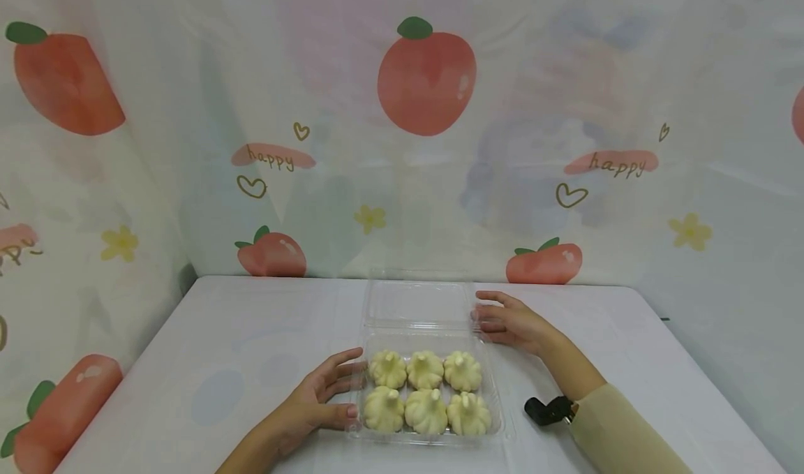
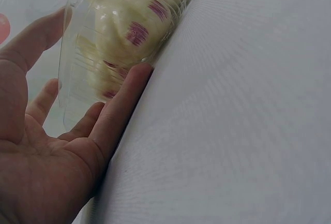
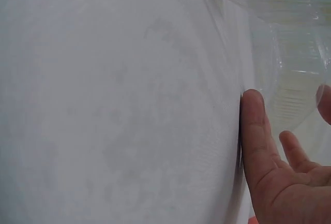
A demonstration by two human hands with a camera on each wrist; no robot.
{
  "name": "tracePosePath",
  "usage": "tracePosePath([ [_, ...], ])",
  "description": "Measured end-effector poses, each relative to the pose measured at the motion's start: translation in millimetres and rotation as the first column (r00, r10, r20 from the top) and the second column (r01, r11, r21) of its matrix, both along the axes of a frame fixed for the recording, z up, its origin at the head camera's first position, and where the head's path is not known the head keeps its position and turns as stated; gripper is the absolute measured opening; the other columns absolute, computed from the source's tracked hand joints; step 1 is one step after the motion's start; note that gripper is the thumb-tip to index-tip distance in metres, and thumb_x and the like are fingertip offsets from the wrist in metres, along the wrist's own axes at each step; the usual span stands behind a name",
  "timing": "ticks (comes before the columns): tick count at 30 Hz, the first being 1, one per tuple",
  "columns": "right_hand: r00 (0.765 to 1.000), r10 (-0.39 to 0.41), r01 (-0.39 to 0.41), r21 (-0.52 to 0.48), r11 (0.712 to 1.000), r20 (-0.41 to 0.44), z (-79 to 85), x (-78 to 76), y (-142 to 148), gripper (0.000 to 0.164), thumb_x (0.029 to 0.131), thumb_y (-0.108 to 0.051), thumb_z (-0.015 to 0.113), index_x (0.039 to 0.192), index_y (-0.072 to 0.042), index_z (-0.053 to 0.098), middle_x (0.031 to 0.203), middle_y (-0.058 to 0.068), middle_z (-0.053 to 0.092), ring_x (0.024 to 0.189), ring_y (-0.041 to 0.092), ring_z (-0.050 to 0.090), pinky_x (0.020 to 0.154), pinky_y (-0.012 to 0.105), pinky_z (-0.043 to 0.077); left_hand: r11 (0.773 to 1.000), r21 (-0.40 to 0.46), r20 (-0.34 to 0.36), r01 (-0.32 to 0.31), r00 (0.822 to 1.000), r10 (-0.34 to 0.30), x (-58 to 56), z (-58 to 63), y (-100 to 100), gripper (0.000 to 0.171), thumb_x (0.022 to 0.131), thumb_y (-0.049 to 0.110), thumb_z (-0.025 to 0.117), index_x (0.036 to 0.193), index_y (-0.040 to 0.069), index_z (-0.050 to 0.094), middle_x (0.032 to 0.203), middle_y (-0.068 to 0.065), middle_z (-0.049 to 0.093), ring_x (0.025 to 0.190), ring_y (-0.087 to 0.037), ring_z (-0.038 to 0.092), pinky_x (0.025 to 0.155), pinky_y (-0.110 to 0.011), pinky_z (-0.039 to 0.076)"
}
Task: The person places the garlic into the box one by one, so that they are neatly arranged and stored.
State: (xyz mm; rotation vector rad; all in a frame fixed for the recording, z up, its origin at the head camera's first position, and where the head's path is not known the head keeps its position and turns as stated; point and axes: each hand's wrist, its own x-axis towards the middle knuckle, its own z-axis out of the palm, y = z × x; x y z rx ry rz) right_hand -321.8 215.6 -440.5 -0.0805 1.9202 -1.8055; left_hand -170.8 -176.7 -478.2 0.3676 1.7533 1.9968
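Note:
A clear plastic clamshell box lies on the table with its lid folded back, away from me. Pale garlic bulbs fill its base in two rows of three; the left wrist view shows purple streaks on the bulbs. At the box's left wall is my left hand, its thumb near the front corner and its extended fingers along the side. My right hand reaches to the lid's right edge near the hinge, fingers extended, fingertips right at the plastic.
White cloth covers the table, which meets a patterned curtain at the back and left. A small black object sits beside my right sleeve, right of the box.

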Motion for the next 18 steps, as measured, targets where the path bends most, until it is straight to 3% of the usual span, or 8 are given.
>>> tracePosePath([
  [9, 0.999, 0.003, -0.007, -0.087, 0.996, -0.039, -1.2, -1.6, -0.2, 0.069, 0.100, -0.010, 0.058, 0.156, -0.002, 0.017, 0.111, 0.006, 0.070, 0.095, 0.014, 0.068, 0.080, 0.030, 0.058, 1.000, -0.003, -0.003, -0.004, 1.000, 0.004, -0.8, -0.6, 0.4, 0.082, 0.091, 0.006, 0.071, 0.158, 0.022, 0.026, 0.161, -0.016, 0.026, 0.140, -0.032, 0.036, 0.090, -0.048, 0.055],
  [18, 0.982, -0.046, 0.026, -0.109, 0.994, -0.181, 1.7, 1.4, -1.6, 0.069, 0.098, -0.005, 0.062, 0.153, 0.001, 0.021, 0.123, 0.012, 0.063, 0.096, 0.013, 0.070, 0.085, 0.029, 0.057, 1.000, -0.004, -0.001, -0.009, 1.000, 0.009, -1.5, -1.5, 0.3, 0.083, 0.090, 0.006, 0.072, 0.158, 0.023, 0.026, 0.161, -0.015, 0.027, 0.140, -0.032, 0.037, 0.089, -0.048, 0.056],
])
